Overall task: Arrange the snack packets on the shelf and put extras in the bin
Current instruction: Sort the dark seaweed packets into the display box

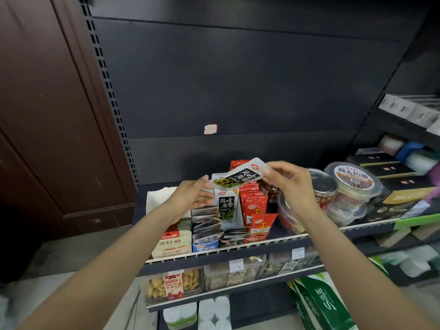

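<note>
Dim, even indoor light; source not visible. Black back panel [238, 79] absorbs most of it, upper frame dark. Soft glare on the clear packet [234, 177] and can lid [321, 183]. Faint shadows under forearms. Centre sharp; right edge goods [414, 151] blurred. Wide-angle bowing on the shelf rail [228, 251].
</note>
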`<state>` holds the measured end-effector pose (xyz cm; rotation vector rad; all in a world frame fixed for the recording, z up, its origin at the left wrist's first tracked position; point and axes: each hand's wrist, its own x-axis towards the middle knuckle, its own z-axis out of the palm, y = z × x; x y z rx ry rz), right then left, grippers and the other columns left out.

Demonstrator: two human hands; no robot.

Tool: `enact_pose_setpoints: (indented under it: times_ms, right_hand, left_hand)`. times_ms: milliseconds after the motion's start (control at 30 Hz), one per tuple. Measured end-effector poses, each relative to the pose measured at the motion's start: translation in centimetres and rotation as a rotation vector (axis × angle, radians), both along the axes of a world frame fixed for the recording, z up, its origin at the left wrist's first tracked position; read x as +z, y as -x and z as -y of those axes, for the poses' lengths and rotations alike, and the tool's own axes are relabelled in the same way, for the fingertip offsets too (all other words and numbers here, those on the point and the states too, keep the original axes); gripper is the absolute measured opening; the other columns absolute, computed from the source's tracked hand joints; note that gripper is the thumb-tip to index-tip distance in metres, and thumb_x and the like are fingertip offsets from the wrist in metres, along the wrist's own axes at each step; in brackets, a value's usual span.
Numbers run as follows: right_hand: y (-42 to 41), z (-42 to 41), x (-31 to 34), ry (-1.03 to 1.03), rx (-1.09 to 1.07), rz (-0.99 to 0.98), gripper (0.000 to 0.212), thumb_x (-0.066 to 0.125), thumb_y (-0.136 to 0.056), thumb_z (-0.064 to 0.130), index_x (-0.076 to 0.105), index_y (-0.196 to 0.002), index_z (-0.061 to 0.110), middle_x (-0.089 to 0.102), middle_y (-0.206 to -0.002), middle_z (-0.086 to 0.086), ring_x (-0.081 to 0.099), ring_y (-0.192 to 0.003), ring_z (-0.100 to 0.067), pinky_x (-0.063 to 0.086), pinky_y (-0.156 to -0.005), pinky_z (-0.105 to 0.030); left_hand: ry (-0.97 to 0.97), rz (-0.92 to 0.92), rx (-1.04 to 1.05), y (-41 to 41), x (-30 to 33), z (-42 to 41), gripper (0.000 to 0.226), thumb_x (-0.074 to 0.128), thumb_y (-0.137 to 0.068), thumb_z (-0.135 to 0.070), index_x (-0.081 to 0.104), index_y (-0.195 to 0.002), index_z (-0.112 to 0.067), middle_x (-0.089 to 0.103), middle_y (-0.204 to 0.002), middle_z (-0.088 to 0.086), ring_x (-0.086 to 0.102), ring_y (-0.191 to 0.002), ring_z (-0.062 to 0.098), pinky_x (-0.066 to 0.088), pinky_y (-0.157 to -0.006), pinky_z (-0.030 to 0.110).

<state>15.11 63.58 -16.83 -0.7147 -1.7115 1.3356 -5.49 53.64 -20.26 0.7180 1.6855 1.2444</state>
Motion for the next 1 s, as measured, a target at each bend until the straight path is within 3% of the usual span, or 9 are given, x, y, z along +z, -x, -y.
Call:
enact_pose_setpoints:
  times_ms: [100,200,400,467,567,667,800,900,1000]
  right_hand:
    - [-0.1,-0.1,-0.2,0.000,0.055,-0.002,0.015,0.065,-0.084,0.007,0.075,-0.086,0.019,0.070,-0.098,-0.002,0.066,-0.094,-0.019,0.055,-0.082,-0.033]
    - [0.0,-0.4,-0.6,-0.064,0.037,0.050,0.027,0.064,-0.082,0.000,0.076,-0.079,0.023,0.067,-0.106,0.007,0.061,-0.105,-0.010,0.051,-0.089,-0.027]
    - [0.7,0.3,-2.0,0.316,-0.026,0.000,0.027,0.049,-0.093,0.000,0.067,-0.110,0.011,0.070,-0.107,0.000,0.064,-0.106,-0.021,0.055,-0.086,-0.040]
    - [0.9,0.6,-2.0,0.398,-0.011,-0.049,0.030,0.044,-0.095,0.002,0.066,-0.112,0.014,0.068,-0.114,-0.006,0.063,-0.109,-0.020,0.055,-0.087,-0.038]
    - [1.1,1.0,-1.6,0.412,0.044,-0.130,0.031,0.043,-0.096,0.005,0.064,-0.116,0.017,0.068,-0.115,-0.002,0.062,-0.109,-0.015,0.053,-0.088,-0.036]
    - [1.3,1.1,-1.5,0.403,0.084,-0.106,0.025,0.050,-0.095,0.018,0.063,-0.115,0.026,0.069,-0.111,0.008,0.064,-0.104,-0.007,0.054,-0.082,-0.027]
    - [1.1,1.1,-2.1,0.300,0.038,-0.038,0.047,0.058,-0.088,-0.002,0.056,-0.128,0.023,0.068,-0.114,0.006,0.063,-0.107,-0.011,0.055,-0.085,-0.033]
    - [1.0,1.1,-2.3,0.304,0.004,-0.072,0.049,0.058,-0.087,-0.005,0.058,-0.125,0.025,0.070,-0.108,0.008,0.065,-0.103,-0.010,0.057,-0.079,-0.031]
    - [1.0,1.1,-2.2,0.307,-0.007,-0.072,0.047,0.057,-0.087,-0.004,0.059,-0.118,0.032,0.070,-0.107,0.009,0.066,-0.101,-0.010,0.057,-0.075,-0.030]
  left_hand:
    - [-0.093,0.134,0.004,0.0,0.6,0.1,0.026,0.058,-0.093,-0.018,0.064,-0.110,0.000,0.070,-0.096,0.011,0.067,-0.080,0.011,0.053,-0.067,0.015]
    - [-0.173,0.128,0.013,0.1,0.9,0.4,0.032,0.059,-0.088,0.001,0.059,-0.120,-0.003,0.066,-0.105,0.013,0.066,-0.088,0.013,0.054,-0.075,0.013]
    - [-0.241,-0.080,0.034,0.3,0.6,1.0,0.054,0.070,-0.081,-0.003,0.054,-0.126,-0.028,0.065,-0.109,0.003,0.055,-0.112,0.020,0.047,-0.098,0.032]
    - [-0.270,-0.165,0.055,0.2,0.7,1.2,0.058,0.071,-0.080,-0.005,0.052,-0.128,-0.031,0.065,-0.107,-0.001,0.055,-0.108,0.014,0.047,-0.093,0.024]
    - [-0.350,-0.222,0.078,0.1,1.1,1.5,0.062,0.071,-0.079,-0.001,0.050,-0.131,-0.027,0.064,-0.103,0.002,0.061,-0.089,-0.002,0.047,-0.072,0.006]
    - [-0.413,-0.248,0.087,0.1,1.3,1.6,0.064,0.071,-0.077,0.004,0.050,-0.130,-0.025,0.064,-0.101,0.004,0.060,-0.078,-0.012,0.046,-0.069,0.004]
    - [-0.435,-0.282,0.077,-0.1,1.3,1.7,0.065,0.072,-0.076,0.003,0.049,-0.127,-0.031,0.064,-0.102,-0.001,0.063,-0.085,-0.002,0.049,-0.074,0.009]
    - [-0.430,-0.308,0.063,-0.1,1.2,1.6,0.066,0.073,-0.076,0.002,0.048,-0.127,-0.032,0.065,-0.100,-0.002,0.066,-0.087,0.010,0.052,-0.078,0.014]
    - [-0.437,-0.299,0.059,0.0,1.2,1.3,0.066,0.072,-0.076,0.003,0.048,-0.126,-0.033,0.065,-0.100,-0.001,0.066,-0.087,0.010,0.052,-0.076,0.014]
